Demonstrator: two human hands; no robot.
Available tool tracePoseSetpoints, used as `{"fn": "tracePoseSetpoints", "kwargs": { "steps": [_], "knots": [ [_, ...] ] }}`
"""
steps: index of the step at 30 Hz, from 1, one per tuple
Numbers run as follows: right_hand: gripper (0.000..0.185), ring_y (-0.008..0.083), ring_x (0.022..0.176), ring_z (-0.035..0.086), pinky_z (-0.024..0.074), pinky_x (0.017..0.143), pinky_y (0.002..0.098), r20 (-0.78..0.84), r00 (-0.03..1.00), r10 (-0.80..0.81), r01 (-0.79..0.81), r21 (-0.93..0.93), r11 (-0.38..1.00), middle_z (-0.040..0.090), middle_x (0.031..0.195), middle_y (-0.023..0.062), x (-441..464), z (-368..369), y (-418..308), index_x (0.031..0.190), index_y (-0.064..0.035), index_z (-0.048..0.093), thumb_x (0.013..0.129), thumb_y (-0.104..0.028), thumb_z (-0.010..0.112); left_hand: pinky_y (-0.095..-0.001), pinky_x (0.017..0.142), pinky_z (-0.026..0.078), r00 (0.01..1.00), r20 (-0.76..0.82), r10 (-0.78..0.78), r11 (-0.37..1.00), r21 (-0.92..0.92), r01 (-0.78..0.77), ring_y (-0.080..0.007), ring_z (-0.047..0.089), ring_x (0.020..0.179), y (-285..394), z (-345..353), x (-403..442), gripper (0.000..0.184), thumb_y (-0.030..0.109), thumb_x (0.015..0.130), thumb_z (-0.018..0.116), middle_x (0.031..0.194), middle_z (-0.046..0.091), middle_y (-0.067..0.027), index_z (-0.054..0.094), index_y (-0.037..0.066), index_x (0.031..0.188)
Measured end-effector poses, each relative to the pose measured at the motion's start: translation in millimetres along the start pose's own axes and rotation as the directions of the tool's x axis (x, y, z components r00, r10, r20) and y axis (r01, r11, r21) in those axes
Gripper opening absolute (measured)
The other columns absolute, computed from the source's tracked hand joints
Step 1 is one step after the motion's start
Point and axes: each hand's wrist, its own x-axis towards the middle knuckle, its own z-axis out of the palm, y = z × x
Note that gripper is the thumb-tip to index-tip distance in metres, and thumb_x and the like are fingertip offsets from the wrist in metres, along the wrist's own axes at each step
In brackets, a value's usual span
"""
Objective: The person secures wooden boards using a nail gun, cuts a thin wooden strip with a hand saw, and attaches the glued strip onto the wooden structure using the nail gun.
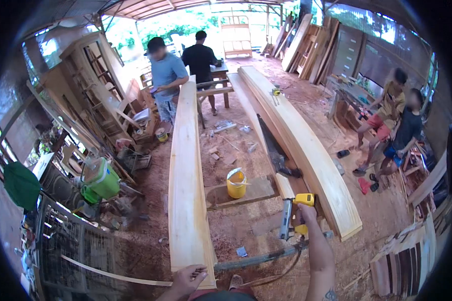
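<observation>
My right hand (306,211) grips a yellow nail gun (303,199) with a long grey magazine, held beside the near part of the right-hand plank stack (331,198). My left hand (190,277) is at the near end of the long pale plank (186,200) on the left, its fingers bent together. A thin pale strip (115,271) runs from the left up to this hand; whether the fingers hold it is hidden. On top of the right stack lies a small yellow tape measure (276,92). A dark sheet or cloth (276,153) lies along the stack's inner side.
Between the planks stands a yellow bucket (236,184) beside a low wooden beam (243,193). A crossbar (261,258) spans near my feet. Two people (164,75) stand at the back, two more (389,108) at the right. A green bin (101,178) stands left among scrap wood.
</observation>
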Motion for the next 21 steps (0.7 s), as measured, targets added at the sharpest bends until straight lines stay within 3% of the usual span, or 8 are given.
{"fn": "tracePoseSetpoints", "kwargs": {
  "steps": [3, 6, 10, 11, 13, 16, 19, 21],
  "knots": [
    [0.042, 0.0188, 0.081, 0.07, 0.0531, 0.072, 0.0363, 0.091, 0.994, -0.055, 0.053, 0.023, 0.998, 0.075, 0.093, 0.0108, 4, -14, -10, 0.101, -0.0044, 0.079, 0.077, -0.038, 0.078, -0.03, 0.085, 0.06, 0.999, 0.011, -0.037, 0.999, 0.025, 0.036, -0.0141, 0.074, 0.095, 7, -6, -4, 0.03, 0.019, 0.098, 0.071, 0.105, 0.077, -0.0125, 0.07, -0.002, 0.12],
    [0.061, 0.0308, 0.104, 0.072, 0.0547, 0.088, 0.0431, 0.119, 0.992, -0.035, 0.04, -0.042, 0.998, 0.075, 0.109, 0.0213, 38, -7, 4, 0.109, 0.0017, 0.075, 0.075, -0.049, 0.077, -0.0293, 0.083, 0.06, 1.0, -0.015, -0.019, 0.999, 0.029, 0.02, -0.0127, 0.073, 0.093, 8, -5, -7, 0.03, 0.02, 0.098, 0.071, 0.104, 0.077, -0.0116, 0.07, -0.001, 0.12],
    [0.071, 0.0379, 0.111, 0.07, 0.0547, 0.096, 0.0466, -0.138, 0.969, -0.203, 0.136, -0.386, 0.913, 0.071, 0.118, 0.0266, -16, -10, -27, 0.118, 0.0027, 0.07, 0.078, -0.056, 0.073, -0.0294, 0.081, 0.059, 0.999, -0.05, 0.003, 1.0, -0.014, -0.004, -0.0137, 0.073, 0.093, -2, -4, -7, 0.029, 0.018, 0.097, 0.072, 0.104, 0.077, -0.0113, 0.07, 0.0, 0.12],
    [0.071, 0.0406, 0.112, 0.069, 0.0549, 0.096, 0.0488, -0.162, 0.966, -0.199, 0.104, -0.464, 0.88, 0.07, 0.118, 0.0263, -38, -13, -41, 0.117, 0.0023, 0.069, 0.081, -0.059, 0.07, -0.0295, 0.081, 0.059, 0.998, -0.061, -0.002, 0.999, -0.042, -0.001, -0.0146, 0.073, 0.093, -9, -3, -7, 0.03, 0.019, 0.096, 0.073, 0.105, 0.076, -0.0112, 0.07, 0.001, 0.121],
    [0.068, 0.0411, 0.11, 0.069, 0.0553, 0.094, 0.0505, -0.192, 0.921, -0.338, 0.174, -0.575, 0.799, 0.07, 0.116, 0.025, -49, -16, -36, 0.118, 0.0009, 0.068, 0.085, -0.059, 0.068, -0.0289, 0.08, 0.059, 0.997, -0.063, -0.047, 0.996, -0.079, 0.042, -0.0147, 0.073, 0.092, -3, -4, -12, 0.029, 0.018, 0.096, 0.072, 0.104, 0.076, -0.01, 0.071, 0.003, 0.12],
    [0.066, 0.0429, 0.107, 0.068, 0.0556, 0.09, 0.053, -0.196, 0.921, -0.337, 0.16, -0.597, 0.786, 0.066, 0.121, 0.0255, -47, -15, -27, 0.125, 0.0013, 0.063, 0.088, -0.053, 0.069, -0.0285, 0.08, 0.058, 0.996, -0.078, -0.046, 0.997, -0.061, 0.041, -0.0141, 0.073, 0.092, -5, -6, -16, 0.027, 0.016, 0.096, 0.072, 0.101, 0.077, -0.0093, 0.071, 0.003, 0.119],
    [0.065, 0.0435, 0.114, 0.062, 0.0515, 0.097, 0.0538, -0.222, 0.895, -0.386, 0.214, -0.547, 0.81, 0.061, 0.129, 0.0266, -63, -15, -32, 0.132, 0.003, 0.055, 0.087, -0.041, 0.071, -0.0292, 0.077, 0.061, 0.993, -0.099, -0.063, 0.998, -0.024, 0.061, -0.0127, 0.072, 0.087, -3, -8, -20, 0.022, 0.009, 0.096, 0.069, 0.095, 0.077, -0.0115, 0.071, -0.003, 0.114],
    [0.061, 0.0443, 0.119, 0.057, 0.047, 0.102, 0.0541, -0.298, 0.705, -0.644, 0.402, -0.58, 0.709, 0.058, 0.129, 0.0262, -69, -12, -34, 0.13, 0.0028, 0.053, 0.084, -0.031, 0.073, -0.0289, 0.074, 0.061, 0.989, -0.145, -0.041, 0.997, -0.063, 0.033, -0.0127, 0.072, 0.085, -14, -6, -23, 0.021, 0.008, 0.096, 0.07, 0.092, 0.077, -0.0107, 0.071, -0.003, 0.113]
  ]
}}
